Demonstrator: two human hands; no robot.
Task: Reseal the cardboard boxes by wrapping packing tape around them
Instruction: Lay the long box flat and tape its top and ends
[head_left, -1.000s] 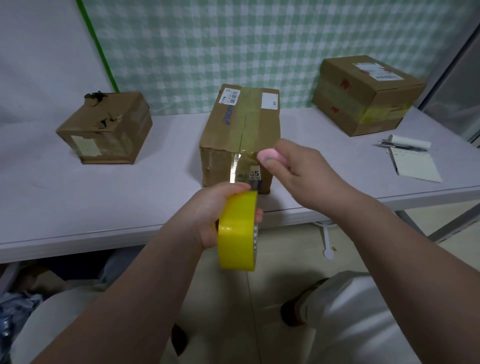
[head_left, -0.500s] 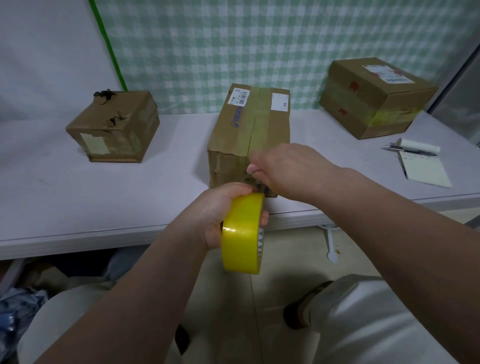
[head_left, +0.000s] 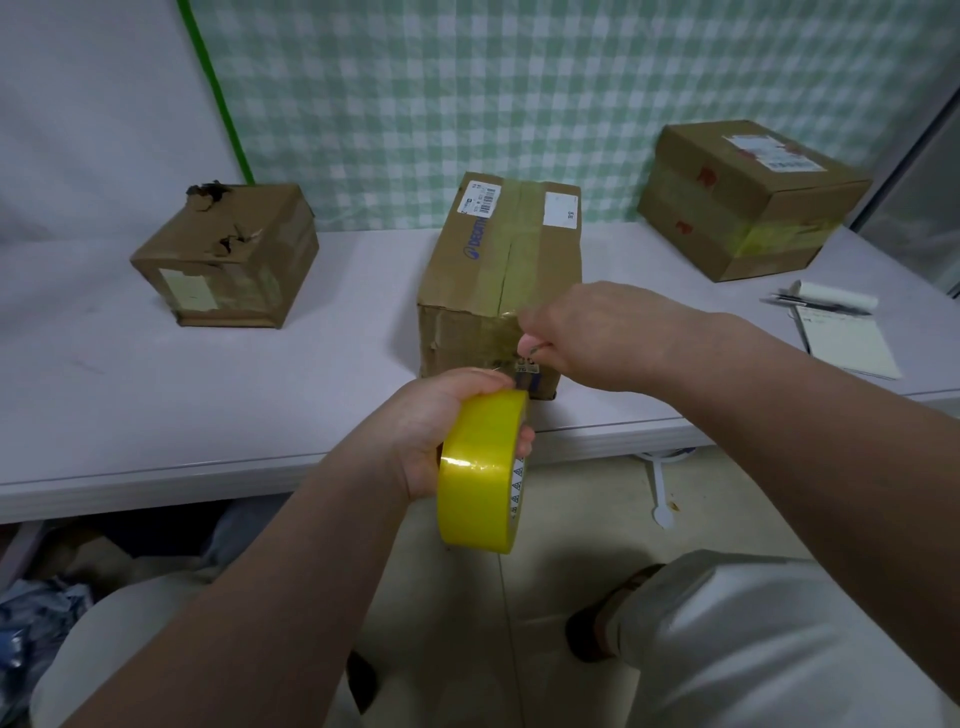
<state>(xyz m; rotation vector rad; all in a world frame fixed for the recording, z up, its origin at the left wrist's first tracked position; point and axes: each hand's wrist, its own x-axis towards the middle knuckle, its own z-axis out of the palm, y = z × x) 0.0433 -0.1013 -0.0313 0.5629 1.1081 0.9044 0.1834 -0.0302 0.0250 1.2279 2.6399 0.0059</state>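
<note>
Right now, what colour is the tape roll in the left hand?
Bright yellow tape roll, gripped by the left hand; head view.

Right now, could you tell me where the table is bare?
Bare table: widest between the torn box and the middle box, and along the front-left edge; narrower between the middle box and the right box. Crowded: by the notepad; before the middle box, where the left hand grips the tape roll and the right hand pinches the tape end.

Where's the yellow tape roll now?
In the head view, the yellow roll of packing tape is low centre, gripped by the left hand, just in front of the middle brown cardboard box.
</note>
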